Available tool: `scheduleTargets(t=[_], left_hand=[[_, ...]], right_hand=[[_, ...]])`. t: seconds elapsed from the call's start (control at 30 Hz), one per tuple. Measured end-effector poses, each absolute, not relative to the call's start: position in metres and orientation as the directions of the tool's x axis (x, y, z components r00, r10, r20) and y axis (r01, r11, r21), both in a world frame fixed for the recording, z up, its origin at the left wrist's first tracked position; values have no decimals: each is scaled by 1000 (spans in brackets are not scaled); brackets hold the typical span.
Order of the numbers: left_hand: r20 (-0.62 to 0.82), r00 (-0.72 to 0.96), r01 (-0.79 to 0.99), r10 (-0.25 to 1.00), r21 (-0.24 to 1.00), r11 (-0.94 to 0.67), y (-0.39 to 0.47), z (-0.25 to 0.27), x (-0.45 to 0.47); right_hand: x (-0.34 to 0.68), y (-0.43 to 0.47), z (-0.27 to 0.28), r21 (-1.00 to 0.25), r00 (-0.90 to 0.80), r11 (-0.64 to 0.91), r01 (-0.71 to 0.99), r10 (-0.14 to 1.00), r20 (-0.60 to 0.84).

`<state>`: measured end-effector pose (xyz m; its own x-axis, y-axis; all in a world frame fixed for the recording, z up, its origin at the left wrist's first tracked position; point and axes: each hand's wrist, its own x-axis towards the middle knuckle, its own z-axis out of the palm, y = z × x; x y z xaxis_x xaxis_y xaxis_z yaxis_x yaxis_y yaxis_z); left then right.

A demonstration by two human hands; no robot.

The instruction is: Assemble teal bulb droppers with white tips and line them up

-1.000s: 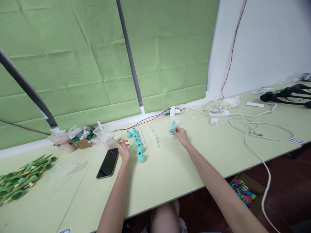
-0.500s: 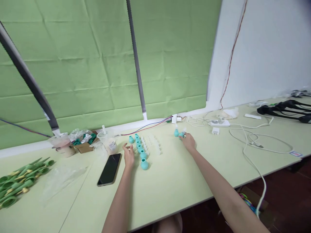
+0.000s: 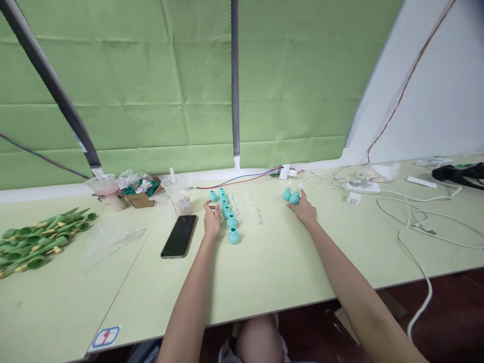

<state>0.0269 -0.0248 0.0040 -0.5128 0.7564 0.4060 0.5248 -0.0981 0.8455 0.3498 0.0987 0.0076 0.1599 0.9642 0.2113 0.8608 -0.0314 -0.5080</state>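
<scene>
My right hand (image 3: 304,208) has its thumb and fingers around a small teal bulb-shaped piece (image 3: 294,198) with a clear tip. Touching or nearly touching it on the left is a similar teal piece (image 3: 286,194), also clear-tipped. My left hand (image 3: 212,220) is open, fingers bent and apart, just below a lone teal piece (image 3: 214,196) and left of a row of open-necked teal pieces (image 3: 233,236). Right of that row lie lines of small translucent white parts (image 3: 249,207), too fine to make out singly.
A phone (image 3: 179,236) lies left of my left hand. Further left are a lidded drink cup (image 3: 177,196), a cardboard box (image 3: 141,199), a second cup (image 3: 109,194), a plastic bag (image 3: 109,242) and green stem-like pieces (image 3: 41,242). At right are a power strip (image 3: 361,187) and loose white cables (image 3: 412,252).
The view has shifted, so the table shows higher up and its front edge label appears. The piece in my right hand stands out more clearly beside its neighbour. My left hand keeps its place near the row.
</scene>
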Motion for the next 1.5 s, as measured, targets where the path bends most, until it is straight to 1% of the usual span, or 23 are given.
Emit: scheduleTargets(t=[0.13, 0.2, 0.23, 0.33, 0.4, 0.43, 0.5, 0.57, 0.63, 0.7, 0.83, 0.9, 0.97, 1.0, 1.07, 1.1, 1.13, 1.17, 1.2, 1.27, 1.3, 1.4, 1.5], left_hand=[[407, -503, 545, 763, 834, -86, -24, 4, 27], [407, -500, 543, 764, 835, -89, -25, 4, 27], [406, -501, 542, 764, 836, -89, -25, 5, 27], [403, -500, 547, 766, 833, -82, -25, 5, 27], [400, -499, 553, 769, 830, -73, -25, 5, 27], [400, -499, 556, 769, 829, -70, -25, 6, 27], [400, -498, 559, 769, 826, -67, -25, 6, 27], [404, -493, 564, 770, 823, -70, -25, 5, 27], [414, -478, 576, 775, 813, -79, -25, 5, 27], [428, -459, 593, 778, 800, -90, -25, 5, 27], [437, -447, 609, 781, 788, -92, -25, 5, 28], [431, -446, 605, 785, 791, -92, -24, 6, 29], [432, -439, 604, 787, 791, -97, -24, 7, 30], [436, -435, 607, 787, 788, -101, -25, 8, 31], [451, -432, 619, 781, 778, -107, -26, 11, 33], [462, -432, 625, 775, 772, -111, -27, 12, 34], [475, -432, 631, 766, 767, -120, -28, 14, 35], [493, -431, 637, 755, 759, -132, -29, 16, 37], [514, -432, 645, 741, 750, -145, -31, 18, 38], [563, -427, 672, 707, 721, -168, -33, 22, 42], [588, -419, 690, 692, 701, -177, -34, 24, 43], [643, -359, 750, 676, 630, -201, -37, 27, 47], [665, -300, 787, 684, 577, -217, -38, 27, 49]], right_hand=[[353, 96, 13, -577, 211, -44, 816, 951, 225], [351, 91, 18, -602, 266, -36, 798, 917, 298], [349, 88, 21, -607, 284, -3, 795, 886, 367], [336, 75, 35, -555, 243, 221, 802, 728, 641], [321, 63, 44, -462, 129, 396, 793, 632, 764], [311, 56, 48, -408, 45, 470, 782, 612, 790], [288, 42, 52, -286, -188, 602, 746, 602, 776], [263, 28, 52, -179, -420, 703, 688, 587, 692], [241, 16, 49, -103, -581, 768, 632, 557, 594], [223, 9, 46, -67, -655, 793, 606, 544, 524], [207, 5, 41, -73, -685, 790, 608, 569, 455], [208, 6, 40, -105, -672, 784, 611, 585, 454], [211, 8, 41, -184, -634, 776, 603, 606, 480], [214, 10, 43, -254, -600, 767, 589, 626, 498], [219, 13, 46, -466, -501, 719, 516, 694, 516], [222, 15, 48, -598, -442, 672, 437, 739, 508], [225, 17, 51, -727, -391, 608, 320, 783, 484], [228, 19, 53, -831, -360, 528, 174, 820, 446], [231, 21, 56, -898, -351, 439, 22, 845, 404], [236, 23, 59, -934, -380, 278, -223, 858, 346], [239, 23, 60, -928, -401, 219, -301, 854, 332], [242, 22, 62, -900, -437, 111, -423, 845, 309], [243, 19, 64, -882, -478, 36, -469, 830, 288]])
